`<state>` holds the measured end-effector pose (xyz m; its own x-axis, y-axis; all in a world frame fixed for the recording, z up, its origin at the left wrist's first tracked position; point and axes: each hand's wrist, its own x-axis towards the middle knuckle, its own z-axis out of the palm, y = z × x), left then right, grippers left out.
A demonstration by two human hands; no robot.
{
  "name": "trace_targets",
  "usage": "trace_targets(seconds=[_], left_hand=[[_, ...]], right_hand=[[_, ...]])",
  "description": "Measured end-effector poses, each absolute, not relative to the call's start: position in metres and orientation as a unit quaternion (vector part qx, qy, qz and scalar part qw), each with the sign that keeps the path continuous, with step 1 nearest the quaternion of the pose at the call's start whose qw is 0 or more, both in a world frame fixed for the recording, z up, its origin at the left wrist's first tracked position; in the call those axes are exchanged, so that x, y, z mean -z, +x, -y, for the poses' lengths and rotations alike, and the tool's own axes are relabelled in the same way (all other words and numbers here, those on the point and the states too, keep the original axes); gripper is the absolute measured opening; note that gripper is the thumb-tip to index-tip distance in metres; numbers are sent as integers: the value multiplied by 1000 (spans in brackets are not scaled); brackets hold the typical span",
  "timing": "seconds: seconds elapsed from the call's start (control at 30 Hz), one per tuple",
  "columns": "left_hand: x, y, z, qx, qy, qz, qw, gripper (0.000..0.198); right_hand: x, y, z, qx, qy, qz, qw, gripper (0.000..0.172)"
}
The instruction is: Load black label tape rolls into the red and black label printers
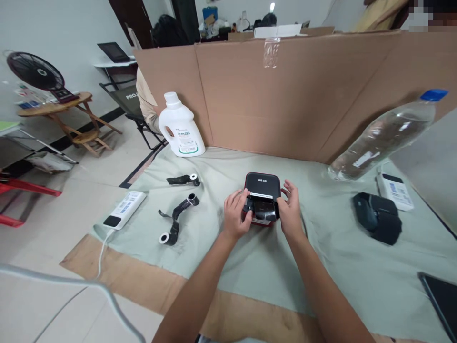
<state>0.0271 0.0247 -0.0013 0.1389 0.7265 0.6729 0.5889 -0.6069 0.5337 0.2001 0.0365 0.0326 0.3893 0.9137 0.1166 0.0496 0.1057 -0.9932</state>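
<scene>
A small black and red label printer [262, 188] sits on the pale green cloth [250, 247] with its lid raised. A dark roll lies in its open bay. My left hand [236, 213] grips the printer's left side, thumb and fingers curled at the bay. My right hand [291, 209] is against the printer's right side, thumb in at the roll and fingers partly spread above it.
Three black label rolls [176, 216] lie to the left, beside a white power bank [124, 208] with a cable. A white detergent jug [181, 126] stands at the cardboard wall [285, 95]. To the right are a clear water bottle [385, 136], a second black printer [378, 216], a white device [394, 189] and a dark tablet corner [441, 297].
</scene>
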Motion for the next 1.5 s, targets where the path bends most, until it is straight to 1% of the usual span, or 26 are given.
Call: trace_targets(seconds=[0.07, 0.2, 0.27, 0.33, 0.4, 0.47, 0.53, 0.63, 0.7, 0.77, 0.87, 1.03, 1.13, 1.23, 1.37, 1.43, 1.5], left_hand=[[1, 31, -26, -507, 733, -446, 80, 56], [-1, 36, -25, -520, 721, -449, 88, 53], [-7, 31, -26, -507, 733, -443, 97, 51], [-19, 16, -31, -514, 728, -445, 85, 47], [-36, -7, -41, -538, 695, -476, 43, 40], [-53, -38, -59, -528, 651, -546, -5, 34], [-66, -72, -80, -455, 626, -633, -24, 33], [-71, -113, -112, -249, 633, -733, 0, 40], [-69, -129, -126, -130, 652, -747, 21, 41], [-67, -139, -133, -81, 667, -740, 26, 36], [-72, -152, -128, -90, 676, -731, 4, 33], [-90, -191, -85, -131, 644, -750, -78, 37], [-87, -212, -57, -85, 624, -776, -43, 38], [-74, -223, -41, -44, 605, -795, 3, 36], [-66, -229, -35, -41, 589, -806, 37, 37], [-73, -222, -33, -69, 589, -805, 29, 40], [-83, -201, -29, -160, 595, -787, 4, 45]], right_hand=[[-29, 202, -40, -404, -537, 404, 620, 62], [-18, 212, -38, -523, -482, 323, 625, 72], [-9, 215, -33, -537, -467, 273, 647, 67], [-1, 216, -27, -518, -452, 241, 685, 56], [6, 215, -25, -495, -440, 234, 712, 48], [11, 214, -25, -486, -438, 238, 718, 45], [14, 213, -27, -476, -443, 256, 715, 44], [18, 213, -29, -456, -460, 295, 702, 42], [19, 213, -29, -445, -470, 308, 697, 41], [19, 213, -28, -443, -476, 309, 694, 40], [20, 214, -28, -446, -475, 308, 693, 40], [27, 215, -30, -444, -478, 310, 692, 38], [30, 215, -31, -439, -486, 315, 687, 38], [32, 214, -32, -428, -495, 325, 683, 38], [30, 213, -31, -411, -507, 343, 676, 39], [24, 214, -27, -401, -516, 352, 670, 39], [16, 216, -21, -391, -523, 374, 658, 40]])
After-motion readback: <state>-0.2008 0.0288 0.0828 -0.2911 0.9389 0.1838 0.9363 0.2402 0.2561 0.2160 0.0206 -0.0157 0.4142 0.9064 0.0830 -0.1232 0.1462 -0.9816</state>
